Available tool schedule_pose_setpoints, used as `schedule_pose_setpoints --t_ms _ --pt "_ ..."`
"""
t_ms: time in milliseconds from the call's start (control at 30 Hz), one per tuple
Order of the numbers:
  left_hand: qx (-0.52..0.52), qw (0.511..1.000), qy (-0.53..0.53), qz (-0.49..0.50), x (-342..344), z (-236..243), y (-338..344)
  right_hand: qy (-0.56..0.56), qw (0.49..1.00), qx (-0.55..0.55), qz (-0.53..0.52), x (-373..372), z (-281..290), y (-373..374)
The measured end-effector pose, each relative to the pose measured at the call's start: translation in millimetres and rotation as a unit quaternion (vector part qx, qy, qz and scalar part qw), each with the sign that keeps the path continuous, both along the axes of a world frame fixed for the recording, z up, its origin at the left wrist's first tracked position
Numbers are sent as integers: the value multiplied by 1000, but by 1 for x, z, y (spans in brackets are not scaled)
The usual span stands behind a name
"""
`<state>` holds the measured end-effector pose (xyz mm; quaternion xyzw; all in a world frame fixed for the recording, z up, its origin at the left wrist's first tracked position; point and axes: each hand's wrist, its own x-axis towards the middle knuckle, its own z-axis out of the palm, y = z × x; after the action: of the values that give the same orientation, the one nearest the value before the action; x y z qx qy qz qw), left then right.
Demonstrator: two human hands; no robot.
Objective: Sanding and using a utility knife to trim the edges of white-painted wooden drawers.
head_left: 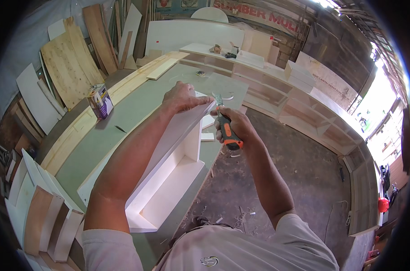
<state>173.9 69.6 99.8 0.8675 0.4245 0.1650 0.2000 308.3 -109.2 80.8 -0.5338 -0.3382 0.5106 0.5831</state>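
Note:
A long white wooden box point(171, 180), open on one side, stands tilted on the green-topped workbench point(137, 106). My left hand point(183, 97) is closed over its far upper end, one finger or thumb stretched along the edge. At that corner, my right hand point(241, 125) grips a utility knife point(227, 131) with an orange and dark grey handle. The blade points up and away from me, close to the panel's edge; whether it touches is hard to tell. Thin white curled strips point(227, 95) lie just beyond the blade. Part of the box is hidden by my left forearm.
A rectangular can point(99, 103) stands on the bench's left, near a dark pen-like object point(120, 129). A tape roll point(200, 73) sits farther back. White shelf units point(263, 90) line the back and right. Boards point(69, 63) lean at left; scraps litter the floor point(268, 189).

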Motion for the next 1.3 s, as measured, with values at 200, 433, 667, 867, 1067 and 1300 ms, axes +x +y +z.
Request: schedule_pose_setpoints --t_ms 200,433,667,867,1067,1300 --pt "-8 1000 -16 15 -1 2 1 -19 1000 -8 7 -1 8 2" --pt "-25 1000 -5 12 0 5 -4 -61 998 -28 15 7 4 10" --pt "6 999 -8 39 2 -2 2 -47 997 -44 32 6 10 17" --pt "-6 999 -9 48 5 -2 3 -18 998 -33 55 10 8 25" --pt "1 998 -42 45 9 -5 4 -18 999 -38 33 -7 13 11" --pt "-29 992 -99 75 11 -2 9 25 995 -40 86 -63 8 -24"
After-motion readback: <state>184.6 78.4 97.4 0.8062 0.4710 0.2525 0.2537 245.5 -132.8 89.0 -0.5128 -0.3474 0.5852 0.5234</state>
